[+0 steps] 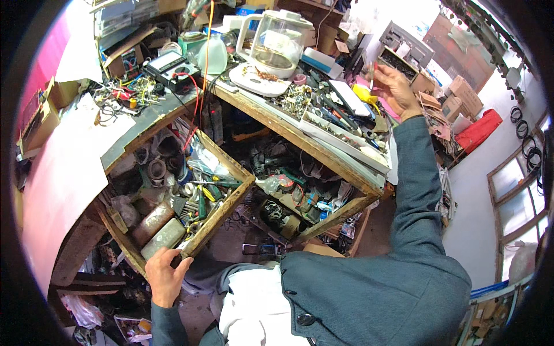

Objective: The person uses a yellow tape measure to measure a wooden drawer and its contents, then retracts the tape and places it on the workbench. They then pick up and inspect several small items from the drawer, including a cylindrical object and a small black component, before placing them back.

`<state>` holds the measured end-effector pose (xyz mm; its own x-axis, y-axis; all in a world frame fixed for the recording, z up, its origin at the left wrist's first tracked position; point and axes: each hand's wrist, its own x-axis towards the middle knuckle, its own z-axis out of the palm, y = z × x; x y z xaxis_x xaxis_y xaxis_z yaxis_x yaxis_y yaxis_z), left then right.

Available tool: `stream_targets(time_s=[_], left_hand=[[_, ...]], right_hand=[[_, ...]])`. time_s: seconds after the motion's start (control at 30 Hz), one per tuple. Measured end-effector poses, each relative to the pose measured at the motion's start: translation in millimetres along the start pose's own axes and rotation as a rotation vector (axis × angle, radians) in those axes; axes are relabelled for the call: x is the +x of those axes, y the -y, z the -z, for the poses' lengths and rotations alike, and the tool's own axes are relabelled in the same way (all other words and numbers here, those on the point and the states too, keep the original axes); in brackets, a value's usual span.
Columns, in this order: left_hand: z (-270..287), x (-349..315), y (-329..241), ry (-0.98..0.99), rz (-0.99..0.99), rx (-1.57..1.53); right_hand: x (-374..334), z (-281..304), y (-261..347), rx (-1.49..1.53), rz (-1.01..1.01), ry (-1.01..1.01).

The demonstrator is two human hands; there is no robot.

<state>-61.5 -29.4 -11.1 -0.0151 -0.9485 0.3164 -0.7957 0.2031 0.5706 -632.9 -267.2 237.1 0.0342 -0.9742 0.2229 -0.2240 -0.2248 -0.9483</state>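
My left hand (pixel 165 278) grips the front edge of a pulled-out wooden drawer (pixel 222 206), its fingers curled over the wood near the corner. Inside the drawer, close to that hand, lie a grey-green block-like case (pixel 164 238) and a brown one (pixel 153 224). Pliers and other hand tools (pixel 203 199) fill the drawer's right side. Over the right end of the workbench, my right hand (pixel 398 92) is raised, pinching a thin pale stick-like thing with a red end (pixel 373 78). Its exact kind is too small to tell. Below it lies a yellow-handled tool (pixel 363 93).
A glass kettle (pixel 274 43) stands on its white base (pixel 259 81) on the bench. A long white tray (pixel 346 141) of small parts runs along the front edge. A black meter-like box (pixel 172 70) and red wires (pixel 199 109) are at left. Cluttered shelves (pixel 323 230) sit under the bench.
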Motion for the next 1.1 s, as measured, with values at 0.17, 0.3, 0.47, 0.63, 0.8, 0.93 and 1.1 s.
stream_targets(time_s=[0.17, 0.3, 0.47, 0.63, 0.8, 0.93, 1.1], left_hand=[[-1, 0, 3, 0.009, 0.004, -0.024], [-1, 0, 4, 0.010, 0.000, -0.033], [-2, 0, 5, 0.008, 0.003, -0.047], [-2, 0, 4, 0.013, 0.005, -0.031], [-1, 0, 3, 0.016, 0.006, -0.017], [-1, 3, 2, 0.022, 0.010, -0.026], [-1, 1, 3, 0.023, 0.036, -0.030]], right_hand=[[3, -58, 10, 0.037, 0.035, 0.258], [3, -80, 13, 0.058, -0.010, 0.283], [-2, -92, 14, 0.071, -0.031, 0.269], [-3, -98, 11, 0.093, -0.053, 0.249], [-3, -106, 8, 0.141, -0.065, 0.242], [0, -111, 6, 0.134, -0.049, 0.258], [5, -121, 4, 0.033, 0.017, 0.289]])
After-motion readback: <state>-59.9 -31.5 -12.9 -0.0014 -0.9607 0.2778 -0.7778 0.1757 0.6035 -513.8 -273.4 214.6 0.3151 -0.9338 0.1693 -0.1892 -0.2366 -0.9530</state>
